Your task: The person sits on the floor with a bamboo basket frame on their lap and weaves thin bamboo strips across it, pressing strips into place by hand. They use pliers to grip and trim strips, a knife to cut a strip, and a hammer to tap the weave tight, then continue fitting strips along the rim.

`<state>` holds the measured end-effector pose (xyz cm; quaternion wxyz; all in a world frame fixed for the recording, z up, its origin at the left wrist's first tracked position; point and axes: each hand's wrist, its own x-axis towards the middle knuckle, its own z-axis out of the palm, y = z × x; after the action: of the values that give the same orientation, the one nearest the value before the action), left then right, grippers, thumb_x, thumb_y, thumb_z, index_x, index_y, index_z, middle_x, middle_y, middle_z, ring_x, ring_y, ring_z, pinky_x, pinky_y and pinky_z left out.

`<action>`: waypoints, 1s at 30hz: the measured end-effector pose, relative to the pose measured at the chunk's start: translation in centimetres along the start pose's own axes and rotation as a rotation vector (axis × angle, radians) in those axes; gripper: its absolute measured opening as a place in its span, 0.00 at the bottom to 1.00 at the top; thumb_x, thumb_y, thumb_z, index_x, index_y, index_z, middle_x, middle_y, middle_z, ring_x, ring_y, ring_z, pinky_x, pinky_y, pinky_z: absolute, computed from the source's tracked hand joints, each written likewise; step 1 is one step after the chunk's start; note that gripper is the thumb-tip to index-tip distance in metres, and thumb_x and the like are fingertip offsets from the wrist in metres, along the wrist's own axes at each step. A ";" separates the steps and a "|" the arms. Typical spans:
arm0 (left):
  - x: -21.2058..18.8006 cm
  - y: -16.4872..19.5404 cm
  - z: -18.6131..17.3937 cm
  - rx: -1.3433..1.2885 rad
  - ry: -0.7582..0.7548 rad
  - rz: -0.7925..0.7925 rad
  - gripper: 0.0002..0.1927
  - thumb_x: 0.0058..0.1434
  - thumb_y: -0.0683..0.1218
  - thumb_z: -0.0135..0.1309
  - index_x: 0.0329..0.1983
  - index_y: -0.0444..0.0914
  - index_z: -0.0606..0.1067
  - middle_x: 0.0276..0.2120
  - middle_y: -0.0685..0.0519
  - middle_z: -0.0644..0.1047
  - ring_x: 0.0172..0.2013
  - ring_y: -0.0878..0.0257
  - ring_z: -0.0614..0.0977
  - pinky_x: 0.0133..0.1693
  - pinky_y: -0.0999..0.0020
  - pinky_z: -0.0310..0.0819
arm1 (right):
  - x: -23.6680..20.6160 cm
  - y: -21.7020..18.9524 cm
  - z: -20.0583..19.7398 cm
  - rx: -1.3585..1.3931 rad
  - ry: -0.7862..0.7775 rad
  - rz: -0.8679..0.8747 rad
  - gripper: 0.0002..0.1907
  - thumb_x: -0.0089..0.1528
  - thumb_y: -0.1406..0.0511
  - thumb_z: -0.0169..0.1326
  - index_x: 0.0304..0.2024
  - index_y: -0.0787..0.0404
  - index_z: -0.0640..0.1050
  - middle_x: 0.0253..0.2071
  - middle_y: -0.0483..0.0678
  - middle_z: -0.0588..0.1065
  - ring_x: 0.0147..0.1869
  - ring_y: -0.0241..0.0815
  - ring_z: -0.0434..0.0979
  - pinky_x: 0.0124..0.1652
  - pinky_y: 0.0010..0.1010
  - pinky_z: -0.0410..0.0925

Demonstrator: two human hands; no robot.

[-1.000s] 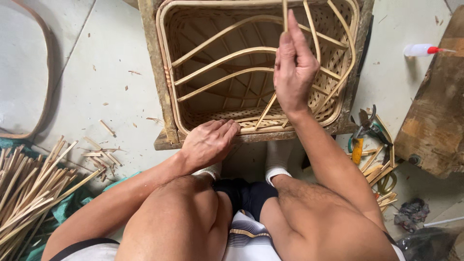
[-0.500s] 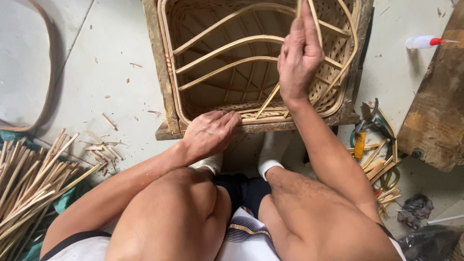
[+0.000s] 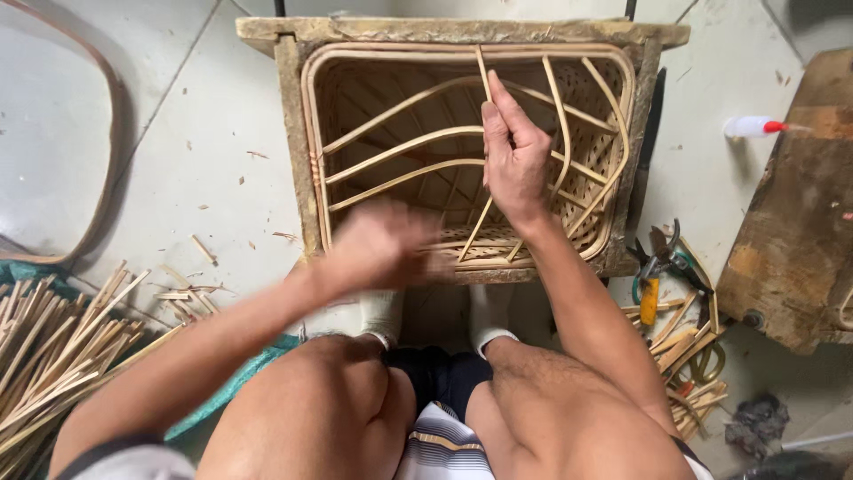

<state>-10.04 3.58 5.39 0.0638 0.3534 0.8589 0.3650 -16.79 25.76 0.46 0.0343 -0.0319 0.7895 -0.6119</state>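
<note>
A rectangular woven rattan basket [image 3: 313,133] sits in a rough wooden frame [image 3: 284,107] on the floor in front of my knees. Curved cane ribs [image 3: 400,142] span its inside. My right hand [image 3: 514,156] is inside the basket, closed on a thin cane strip [image 3: 484,80] that runs from the far rim down to the near wall. My left hand [image 3: 382,244] is blurred with motion just above the near rim of the basket, fingers apart, holding nothing.
A pile of cut cane sticks [image 3: 62,347] lies at the left on a green cloth. Pliers and cutters [image 3: 662,262] with cane offcuts lie at the right. A wooden block [image 3: 791,213] and a small glue bottle [image 3: 755,127] are at far right. A bent cane hoop [image 3: 107,151] lies far left.
The view has tilted up so the whole basket shows. My left hand has lifted off the near rim and is moving. My right hand keeps hold of the cane strip.
</note>
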 end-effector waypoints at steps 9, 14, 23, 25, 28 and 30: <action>13.3 -12.5 -2.9 0.418 0.041 0.266 0.28 0.75 0.42 0.53 0.77 0.41 0.65 0.73 0.53 0.71 0.68 0.54 0.72 0.69 0.55 0.62 | -0.1 -3.3 -1.1 0.024 -0.043 0.194 0.20 0.75 0.65 0.49 0.70 0.60 0.71 0.22 0.36 0.68 0.19 0.25 0.63 0.20 0.20 0.62; 12.2 -12.6 -3.2 0.400 0.064 0.360 0.26 0.76 0.44 0.54 0.76 0.39 0.65 0.73 0.52 0.71 0.70 0.54 0.71 0.72 0.56 0.63 | -0.1 -4.1 -1.6 0.033 -0.075 0.205 0.20 0.75 0.65 0.48 0.69 0.60 0.71 0.22 0.36 0.68 0.18 0.24 0.63 0.19 0.20 0.62; 11.8 -12.8 -2.8 0.693 -0.034 0.415 0.32 0.71 0.47 0.55 0.78 0.39 0.66 0.75 0.48 0.68 0.71 0.50 0.69 0.72 0.54 0.63 | -0.3 -2.5 -1.5 0.063 -0.086 0.229 0.21 0.74 0.65 0.49 0.69 0.60 0.70 0.29 0.42 0.79 0.18 0.24 0.66 0.17 0.18 0.64; 11.5 -13.0 -3.0 0.571 -0.057 0.406 0.34 0.68 0.45 0.55 0.78 0.37 0.65 0.74 0.45 0.67 0.70 0.46 0.69 0.70 0.50 0.64 | -0.5 -2.1 -1.4 0.060 -0.081 0.223 0.21 0.74 0.65 0.48 0.69 0.60 0.70 0.33 0.45 0.81 0.18 0.25 0.65 0.17 0.19 0.63; 11.4 -12.4 -3.0 0.408 -0.098 0.379 0.41 0.55 0.46 0.55 0.74 0.31 0.65 0.71 0.39 0.68 0.66 0.38 0.69 0.64 0.42 0.64 | -1.0 -1.7 -1.1 -0.009 -0.073 0.233 0.21 0.72 0.65 0.48 0.68 0.60 0.71 0.42 0.49 0.83 0.18 0.27 0.63 0.18 0.20 0.61; 11.2 -11.6 -3.0 0.555 -0.106 0.393 0.36 0.64 0.43 0.54 0.77 0.32 0.66 0.72 0.41 0.68 0.69 0.41 0.70 0.67 0.46 0.65 | -1.2 -1.5 -1.1 -0.042 -0.082 0.230 0.21 0.72 0.64 0.48 0.68 0.60 0.71 0.47 0.52 0.85 0.18 0.28 0.61 0.18 0.20 0.60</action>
<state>-25.94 3.52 1.48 -0.0619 0.5347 0.8364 0.1038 -15.71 26.54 2.16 0.1357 0.0330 0.7985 -0.5856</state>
